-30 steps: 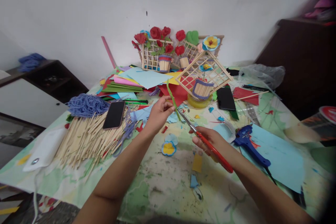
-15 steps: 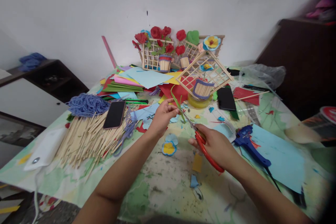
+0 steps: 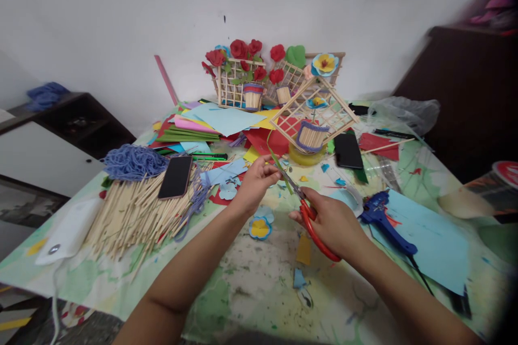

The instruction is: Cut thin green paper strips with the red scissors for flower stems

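Slanting above the middle of the table (image 3: 243, 288), the green strip (image 3: 275, 158) is pinched between fingertips of the left hand (image 3: 258, 182), right by the scissors (image 3: 311, 227). I see the right hand (image 3: 331, 220) curled round their red handles, partly hiding them. Nearer lies 1 yellow-and-blue flower (image 3: 259, 228); left, 1 phone (image 3: 175, 178) on wooden sticks (image 3: 121, 213); right, 1 blue glue gun (image 3: 387, 226). Farther off, 1 lattice (image 3: 338, 98) stands on its corner.

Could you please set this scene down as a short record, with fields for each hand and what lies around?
Left hand: pinches a green strip
Right hand: holds red-handled scissors at the strip
Near side: blue-and-yellow flower
Left side: yarn, phone on sticks
Right side: glue gun, blue sheet
Back: red flowers
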{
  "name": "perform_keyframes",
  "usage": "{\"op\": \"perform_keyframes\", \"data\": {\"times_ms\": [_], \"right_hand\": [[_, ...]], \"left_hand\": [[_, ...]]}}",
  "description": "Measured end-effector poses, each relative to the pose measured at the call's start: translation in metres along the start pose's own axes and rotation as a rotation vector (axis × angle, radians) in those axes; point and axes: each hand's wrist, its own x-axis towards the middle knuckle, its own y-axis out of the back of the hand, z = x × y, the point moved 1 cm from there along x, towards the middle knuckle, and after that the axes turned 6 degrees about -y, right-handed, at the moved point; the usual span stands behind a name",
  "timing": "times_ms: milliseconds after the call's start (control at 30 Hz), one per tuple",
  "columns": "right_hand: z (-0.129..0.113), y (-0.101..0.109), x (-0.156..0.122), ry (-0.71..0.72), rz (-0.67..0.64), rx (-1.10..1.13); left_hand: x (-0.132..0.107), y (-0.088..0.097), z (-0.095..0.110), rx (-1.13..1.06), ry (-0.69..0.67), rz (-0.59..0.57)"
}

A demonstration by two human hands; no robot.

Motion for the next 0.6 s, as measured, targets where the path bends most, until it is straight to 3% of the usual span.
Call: {"op": "perform_keyframes", "data": {"times_ms": [600], "right_hand": [[-0.0008, -0.0029, 0.0014, -0.036, -0.061, 0.116]], "left_hand": [[0.0024, 0.0016, -0.0014, -0.061, 0.023, 0.001]]}}
